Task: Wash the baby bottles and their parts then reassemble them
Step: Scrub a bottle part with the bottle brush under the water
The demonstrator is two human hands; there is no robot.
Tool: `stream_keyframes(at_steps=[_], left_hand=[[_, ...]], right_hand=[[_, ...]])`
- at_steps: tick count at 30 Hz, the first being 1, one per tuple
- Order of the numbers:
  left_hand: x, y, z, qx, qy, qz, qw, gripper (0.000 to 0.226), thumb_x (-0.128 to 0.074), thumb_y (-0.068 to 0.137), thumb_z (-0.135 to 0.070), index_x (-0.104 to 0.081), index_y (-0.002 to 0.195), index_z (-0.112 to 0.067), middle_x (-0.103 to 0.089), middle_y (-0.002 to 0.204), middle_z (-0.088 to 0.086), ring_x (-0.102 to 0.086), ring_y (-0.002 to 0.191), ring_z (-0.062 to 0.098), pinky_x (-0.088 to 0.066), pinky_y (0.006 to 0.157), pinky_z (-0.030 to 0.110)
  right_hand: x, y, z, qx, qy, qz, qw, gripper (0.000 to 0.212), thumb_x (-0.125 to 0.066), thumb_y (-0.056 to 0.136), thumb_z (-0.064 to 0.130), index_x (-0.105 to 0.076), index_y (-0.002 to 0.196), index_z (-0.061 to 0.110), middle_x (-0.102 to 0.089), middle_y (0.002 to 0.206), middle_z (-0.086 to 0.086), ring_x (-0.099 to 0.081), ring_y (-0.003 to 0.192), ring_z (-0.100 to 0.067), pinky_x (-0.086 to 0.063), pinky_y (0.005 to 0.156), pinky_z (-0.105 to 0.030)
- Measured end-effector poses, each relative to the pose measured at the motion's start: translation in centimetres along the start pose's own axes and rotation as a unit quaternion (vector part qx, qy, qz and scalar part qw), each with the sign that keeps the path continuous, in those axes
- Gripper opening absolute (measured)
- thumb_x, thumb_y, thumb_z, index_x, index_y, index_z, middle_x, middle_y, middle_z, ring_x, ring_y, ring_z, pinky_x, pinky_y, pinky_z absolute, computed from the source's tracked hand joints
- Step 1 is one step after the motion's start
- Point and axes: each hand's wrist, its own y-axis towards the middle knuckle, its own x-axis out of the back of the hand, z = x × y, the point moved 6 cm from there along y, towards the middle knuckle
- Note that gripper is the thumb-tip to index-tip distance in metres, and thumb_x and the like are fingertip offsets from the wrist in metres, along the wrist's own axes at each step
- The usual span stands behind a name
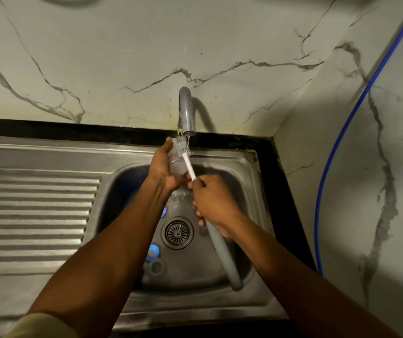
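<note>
My left hand [163, 167] grips a clear baby bottle [176, 162] under the tap [185, 113], mouth tilted up toward the spout. My right hand [212, 201] holds a bottle brush [222, 250] by its grey handle. The brush's white stem runs up to the bottle and its bristles sit at the bottle's mouth. Water runs from the spout and splashes below the hands. Blue and grey bottle parts [153, 259] lie on the sink floor near the drain [177, 232]. Another blue part [163, 212] shows beside my left forearm.
The steel sink basin [251, 172] has a ribbed draining board [34, 215] to its left. A marble wall rises behind, and another on the right. A blue hose [337, 147] runs down the right wall. A black counter edge borders the sink.
</note>
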Motion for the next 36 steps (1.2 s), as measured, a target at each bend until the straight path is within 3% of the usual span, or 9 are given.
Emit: stream_keyframes(at_steps=[5,9,12,14,17,21,26,30,36], left_hand=[[1.1,0.8,0.1,-0.03,0.04,-0.051,0.997,0.04,-0.046,0.1,-0.045,-0.064,0.105,-0.01,-0.064,0.085,0.009,-0.061,0.079,0.021,-0.053,0.079,0.035],[0.5,1.1,-0.4,-0.044,0.004,-0.041,0.998,0.038,-0.04,0.098,-0.044,-0.059,0.089,-0.012,-0.053,0.078,0.005,-0.053,0.061,0.014,-0.047,0.061,0.026],[1.1,1.4,-1.1,-0.025,-0.007,-0.012,1.0,0.057,-0.053,0.092,-0.062,-0.063,0.106,-0.007,-0.061,0.085,0.008,-0.059,0.073,0.017,-0.051,0.08,0.03],[0.0,0.9,-0.6,-0.027,0.018,0.004,0.999,0.048,-0.06,0.093,-0.053,-0.066,0.105,-0.007,-0.066,0.085,0.006,-0.062,0.077,0.017,-0.05,0.086,0.03],[-0.9,0.8,-0.1,-0.019,0.038,-0.012,0.999,0.023,-0.056,0.1,-0.03,-0.065,0.097,-0.01,-0.066,0.08,0.004,-0.062,0.071,0.016,-0.05,0.077,0.029],[0.6,1.2,-0.8,0.012,0.036,-0.007,0.999,0.032,-0.057,0.093,-0.044,-0.064,0.097,-0.013,-0.062,0.081,0.002,-0.058,0.07,0.017,-0.043,0.071,0.03],[0.0,0.4,0.5,0.016,0.04,0.003,0.999,0.035,-0.052,0.098,-0.041,-0.067,0.1,-0.011,-0.067,0.086,0.008,-0.063,0.077,0.023,-0.048,0.084,0.04],[1.6,1.0,-0.5,0.0,0.007,-0.049,0.999,0.04,-0.041,0.097,-0.041,-0.058,0.113,-0.009,-0.059,0.084,0.009,-0.057,0.072,0.022,-0.048,0.072,0.036],[-1.3,0.0,0.1,-0.022,0.039,0.044,0.998,0.041,-0.06,0.095,-0.048,-0.067,0.106,-0.01,-0.065,0.084,0.003,-0.064,0.071,0.014,-0.056,0.069,0.028]], right_hand=[[0.1,0.4,-0.2,0.001,-0.01,-0.021,1.0,0.029,-0.039,0.104,0.021,-0.064,0.104,0.006,-0.056,0.071,-0.004,-0.053,0.049,-0.016,-0.047,0.044,-0.029],[-0.2,0.3,0.2,-0.008,0.024,-0.008,1.0,0.027,-0.038,0.104,0.019,-0.061,0.103,0.005,-0.052,0.065,-0.004,-0.048,0.043,-0.013,-0.04,0.039,-0.024],[-0.3,-1.4,-0.9,-0.002,-0.022,0.015,1.0,0.028,-0.039,0.104,0.02,-0.061,0.102,0.004,-0.054,0.073,-0.004,-0.051,0.042,-0.016,-0.042,0.04,-0.025],[0.7,-0.4,-0.5,-0.021,0.023,-0.015,0.999,0.026,-0.039,0.104,0.018,-0.062,0.099,0.006,-0.053,0.069,-0.003,-0.048,0.043,-0.012,-0.04,0.04,-0.024],[1.5,0.1,0.3,-0.036,0.066,-0.022,0.997,0.026,-0.04,0.104,0.017,-0.063,0.095,0.008,-0.052,0.063,-0.004,-0.045,0.042,-0.009,-0.039,0.038,-0.021],[0.6,-1.8,-0.4,-0.015,0.021,0.027,0.999,0.028,-0.037,0.106,0.021,-0.06,0.097,0.007,-0.05,0.063,-0.004,-0.044,0.042,-0.012,-0.038,0.039,-0.024],[2.2,0.6,0.6,-0.037,0.073,-0.031,0.996,0.027,-0.038,0.105,0.019,-0.062,0.1,0.008,-0.051,0.064,-0.005,-0.044,0.042,-0.012,-0.039,0.041,-0.023],[0.4,-1.6,-0.3,0.007,-0.027,0.02,0.999,0.028,-0.039,0.105,0.02,-0.063,0.105,0.005,-0.054,0.068,-0.002,-0.049,0.041,-0.013,-0.04,0.038,-0.023],[1.4,0.4,-0.7,-0.024,0.042,-0.032,0.998,0.027,-0.039,0.104,0.015,-0.062,0.095,0.006,-0.053,0.064,-0.006,-0.047,0.044,-0.014,-0.04,0.04,-0.025]])
